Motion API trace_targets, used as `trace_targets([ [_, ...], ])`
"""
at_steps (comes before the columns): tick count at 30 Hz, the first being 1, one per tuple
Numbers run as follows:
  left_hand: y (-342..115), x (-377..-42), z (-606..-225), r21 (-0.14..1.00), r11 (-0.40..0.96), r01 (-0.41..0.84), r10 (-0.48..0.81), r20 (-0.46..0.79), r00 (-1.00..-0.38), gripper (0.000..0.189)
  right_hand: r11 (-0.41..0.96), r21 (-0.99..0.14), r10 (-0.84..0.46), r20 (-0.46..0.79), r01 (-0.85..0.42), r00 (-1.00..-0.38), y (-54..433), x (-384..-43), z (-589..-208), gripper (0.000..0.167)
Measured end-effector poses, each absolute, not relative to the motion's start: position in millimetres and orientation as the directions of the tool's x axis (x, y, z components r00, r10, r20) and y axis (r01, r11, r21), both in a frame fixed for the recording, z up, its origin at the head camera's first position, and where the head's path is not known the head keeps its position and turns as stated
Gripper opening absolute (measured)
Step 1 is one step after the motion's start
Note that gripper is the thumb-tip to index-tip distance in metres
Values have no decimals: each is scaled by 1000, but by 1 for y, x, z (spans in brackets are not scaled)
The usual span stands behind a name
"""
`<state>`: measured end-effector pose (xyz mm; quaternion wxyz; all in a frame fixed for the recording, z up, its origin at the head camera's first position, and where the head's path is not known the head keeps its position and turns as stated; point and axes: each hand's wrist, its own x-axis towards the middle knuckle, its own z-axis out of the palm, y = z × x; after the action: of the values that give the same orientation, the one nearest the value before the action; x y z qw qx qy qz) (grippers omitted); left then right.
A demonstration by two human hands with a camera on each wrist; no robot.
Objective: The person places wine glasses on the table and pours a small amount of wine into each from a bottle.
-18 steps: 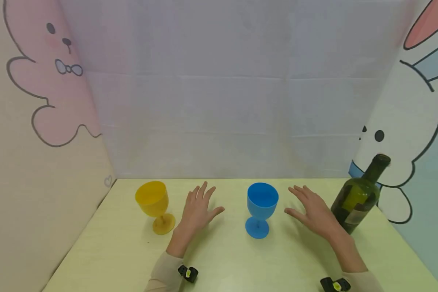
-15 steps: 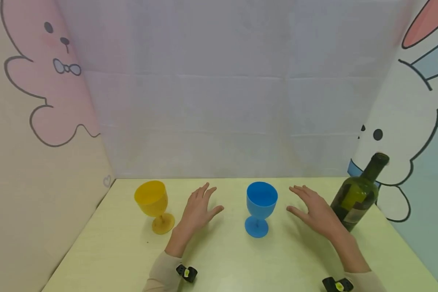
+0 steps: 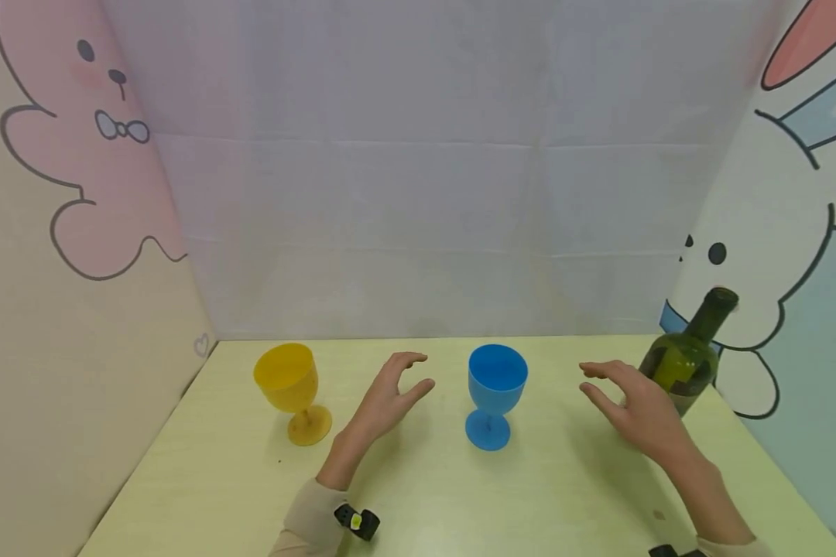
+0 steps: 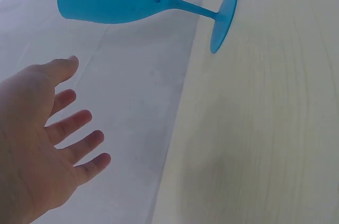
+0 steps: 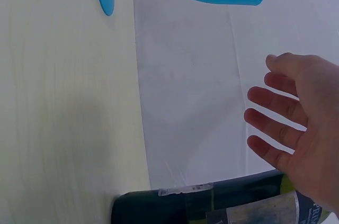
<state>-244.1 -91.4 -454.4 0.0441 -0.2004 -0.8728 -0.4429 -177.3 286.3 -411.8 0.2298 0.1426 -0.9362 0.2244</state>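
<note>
A blue plastic goblet [image 3: 497,387] stands upright on the table between my hands, touched by neither. My left hand [image 3: 385,401] hovers left of it, fingers loosely bent, thumb apart, holding nothing. Farther left is a yellow goblet [image 3: 289,383], also upright. On the other side my right hand [image 3: 642,410] hangs in the air with relaxed fingers and nothing in its grasp. Just behind it stands a green glass wine bottle [image 3: 686,360], its lower part hidden by the hand. In the right wrist view the labelled bottle [image 5: 243,203] lies along the bottom edge, close to the palm.
The pale wooden table [image 3: 460,503] ends at a white cloth backdrop [image 3: 418,193]. Side walls with cartoon animals [image 3: 731,201] flank it left and right. Both wrists carry small black devices [image 3: 358,522].
My right hand has moved right, away from the blue goblet and nearer the bottle. The fingers of my left hand have bent more. The goblets and bottle stay in place.
</note>
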Motion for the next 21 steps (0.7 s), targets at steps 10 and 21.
trace_targets([
  [10, -105, -235, -436, 787, 483, 383, 344, 232, -910, 48, 865, -285, -157, 627, -412, -763, 312, -157, -400, 25],
  [21, -109, -219, -428, 746, 525, 410, 381, 225, -897, 47, 852, -365, -55, 653, -376, -756, 329, -136, -393, 17],
])
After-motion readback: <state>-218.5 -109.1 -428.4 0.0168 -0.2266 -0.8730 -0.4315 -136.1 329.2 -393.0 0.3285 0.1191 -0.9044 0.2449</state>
